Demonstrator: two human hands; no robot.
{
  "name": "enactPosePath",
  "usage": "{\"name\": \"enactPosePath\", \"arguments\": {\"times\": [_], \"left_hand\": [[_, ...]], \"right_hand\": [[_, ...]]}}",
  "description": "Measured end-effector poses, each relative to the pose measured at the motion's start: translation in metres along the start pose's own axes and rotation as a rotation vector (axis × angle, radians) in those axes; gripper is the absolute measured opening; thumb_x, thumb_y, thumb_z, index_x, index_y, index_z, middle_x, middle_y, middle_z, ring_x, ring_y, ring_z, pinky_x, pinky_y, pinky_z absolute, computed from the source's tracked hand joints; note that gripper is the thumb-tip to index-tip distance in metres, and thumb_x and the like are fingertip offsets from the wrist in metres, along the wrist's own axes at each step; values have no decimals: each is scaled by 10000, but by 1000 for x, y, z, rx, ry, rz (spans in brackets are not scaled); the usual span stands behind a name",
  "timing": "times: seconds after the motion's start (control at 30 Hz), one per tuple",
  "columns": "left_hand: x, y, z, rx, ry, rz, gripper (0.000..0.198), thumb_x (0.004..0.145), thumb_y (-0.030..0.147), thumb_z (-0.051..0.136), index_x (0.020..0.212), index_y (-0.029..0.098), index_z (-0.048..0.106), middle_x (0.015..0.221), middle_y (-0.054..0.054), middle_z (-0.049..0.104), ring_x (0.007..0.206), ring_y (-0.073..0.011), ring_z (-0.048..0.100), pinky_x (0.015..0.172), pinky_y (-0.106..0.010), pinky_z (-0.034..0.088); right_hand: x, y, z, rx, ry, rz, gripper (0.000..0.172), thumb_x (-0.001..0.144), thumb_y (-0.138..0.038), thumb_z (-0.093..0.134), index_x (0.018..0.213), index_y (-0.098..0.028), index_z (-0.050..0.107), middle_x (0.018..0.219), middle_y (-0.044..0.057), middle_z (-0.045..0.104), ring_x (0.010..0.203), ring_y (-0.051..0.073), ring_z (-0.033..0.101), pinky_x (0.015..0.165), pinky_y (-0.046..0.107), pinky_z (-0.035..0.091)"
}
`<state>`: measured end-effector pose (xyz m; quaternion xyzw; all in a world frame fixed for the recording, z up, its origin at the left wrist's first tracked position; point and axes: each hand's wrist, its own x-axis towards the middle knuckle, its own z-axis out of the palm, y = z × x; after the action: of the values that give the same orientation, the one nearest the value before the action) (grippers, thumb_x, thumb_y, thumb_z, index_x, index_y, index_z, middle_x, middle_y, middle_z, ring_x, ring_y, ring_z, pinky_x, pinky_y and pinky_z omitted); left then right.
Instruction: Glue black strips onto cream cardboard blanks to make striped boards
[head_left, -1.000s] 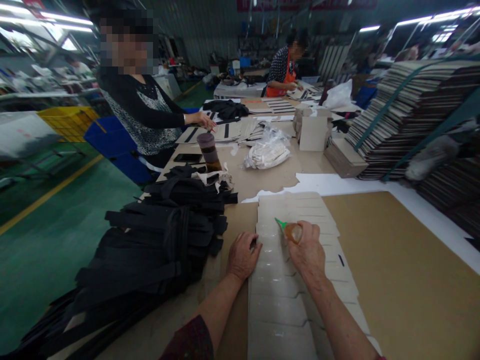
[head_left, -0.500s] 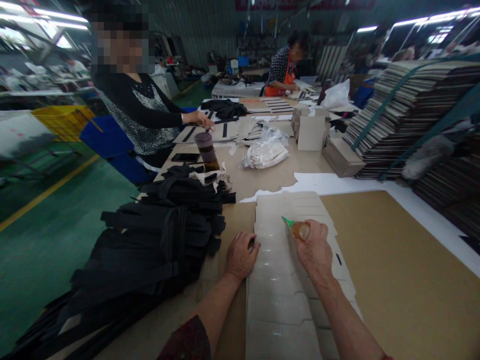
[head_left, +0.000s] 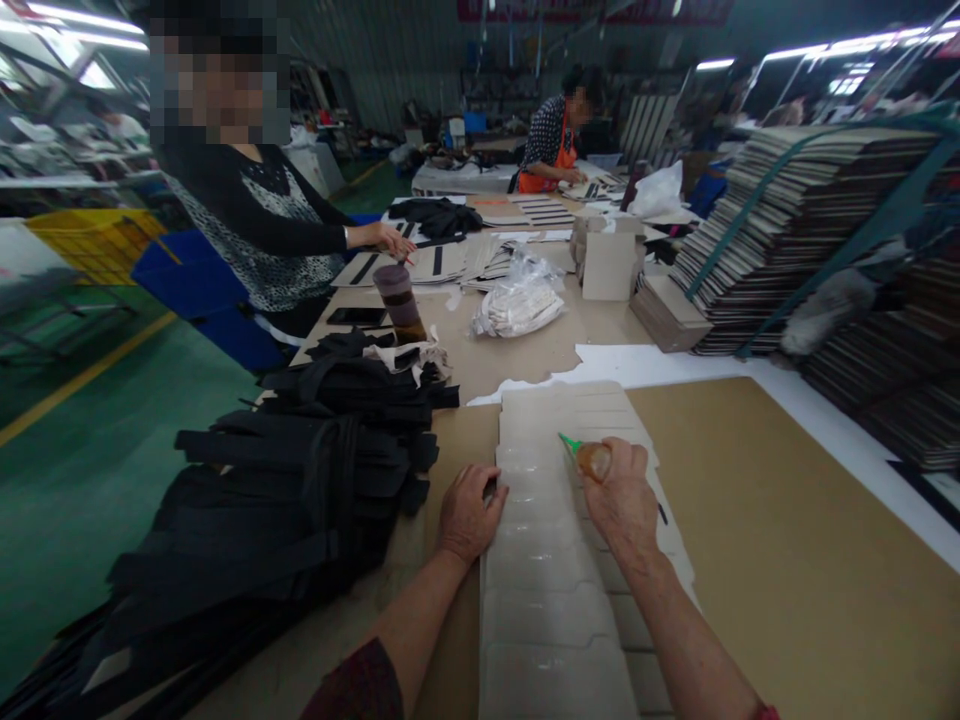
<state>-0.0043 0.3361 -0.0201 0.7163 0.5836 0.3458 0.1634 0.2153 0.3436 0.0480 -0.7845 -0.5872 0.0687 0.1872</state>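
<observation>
In the head view, overlapping grey cardboard pieces form a long row running away from me, with shiny wet-looking streaks across several of them. My right hand is closed around a squeeze bottle of amber liquid. Its green nozzle points up and left, just over the cardboard; whether the tip touches cannot be told. At the row's left edge rests my left hand, its fingers bent and thumb apart, holding nothing I can see. Left of it lies a heap of black fabric strips.
Beyond the row are a plastic bag of pale strips, a tumbler and a phone. Strapped cardboard stacks rise at the right. One co-worker stands at the left, another at the far end.
The whole view has shifted slightly, so things sit a little farther left. Both hands keep nearly the same place on the cardboard row, and the bottle stays in my right hand.
</observation>
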Motion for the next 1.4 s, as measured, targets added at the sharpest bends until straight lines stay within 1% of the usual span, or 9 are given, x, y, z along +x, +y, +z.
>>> {"name": "enactPosePath", "arguments": {"times": [0.1, 0.3, 0.5, 0.67, 0.83, 1.0, 1.2, 1.3, 1.4], "left_hand": [[0, -1, 1, 2, 4, 4, 159, 847, 214, 593, 1006, 211, 598, 970, -54, 652, 933, -221, 587, 847, -364, 486], [1, -3, 2, 2, 7, 8, 134, 845, 218, 585, 977, 221, 598, 936, -47, 647, 917, -221, 589, 826, -357, 484], [2, -1, 0, -4, 6, 9, 144, 847, 215, 578, 990, 217, 591, 952, -48, 645, 918, -219, 586, 831, -363, 485], [1, -5, 1, -4, 5, 17, 146, 850, 226, 580, 995, 221, 590, 952, -46, 646, 915, -219, 589, 822, -359, 487], [1, -7, 3, 2, 5, 17, 148, 854, 246, 578, 999, 221, 591, 961, -52, 646, 927, -228, 592, 836, -375, 488], [2, -7, 2, 6, 4, 22, 146, 854, 247, 570, 995, 219, 592, 957, -55, 649, 925, -231, 599, 830, -378, 500], [2, -10, 4, 11, 3, 27, 159, 852, 251, 570, 1008, 223, 591, 952, -50, 651, 909, -227, 599, 830, -379, 502], [2, -10, 3, 9, 2, 22, 159, 849, 257, 572, 1003, 224, 592, 951, -49, 651, 902, -225, 601, 815, -368, 503], [2, -9, 3, 6, 4, 19, 154, 847, 270, 573, 993, 224, 596, 948, -47, 652, 900, -226, 604, 816, -371, 502]], "right_hand": [[2, 2, -1, 3, -9, -8, 331, 876, -358, 596, 1153, -237, 463, 1095, 44, 485, 730, 164, 543, 553, 272, 302], [9, 20, -4, -28, 56, 77, 362, 846, -348, 639, 1149, -229, 480, 1080, 55, 503, 732, 175, 546, 580, 281, 327], [11, 22, -7, -27, 38, 49, 355, 852, -340, 633, 1153, -227, 483, 1091, 61, 508, 747, 179, 551, 572, 280, 317], [12, 29, -11, -61, 70, 104, 359, 855, -352, 632, 1151, -220, 477, 1080, 59, 510, 697, 163, 536, 561, 275, 298], [12, 34, -13, -68, 61, 56, 323, 856, -322, 632, 1128, -229, 483, 1072, 53, 508, 733, 161, 548, 566, 264, 302], [14, 41, -16, -89, 91, 120, 350, 855, -319, 632, 1150, -214, 478, 1075, 69, 515, 711, 163, 555, 564, 275, 312], [14, 44, -16, -80, 57, 59, 348, 859, -335, 627, 1148, -229, 465, 1084, 54, 511, 740, 162, 553, 571, 267, 315], [17, 54, -20, -107, 84, 115, 318, 868, -337, 614, 1127, -222, 468, 1077, 53, 513, 712, 155, 547, 559, 265, 304], [22, 67, -27, -121, 102, 187, 341, 861, -365, 620, 1129, -224, 463, 1081, 52, 517, 709, 157, 550, 562, 265, 314]]}}
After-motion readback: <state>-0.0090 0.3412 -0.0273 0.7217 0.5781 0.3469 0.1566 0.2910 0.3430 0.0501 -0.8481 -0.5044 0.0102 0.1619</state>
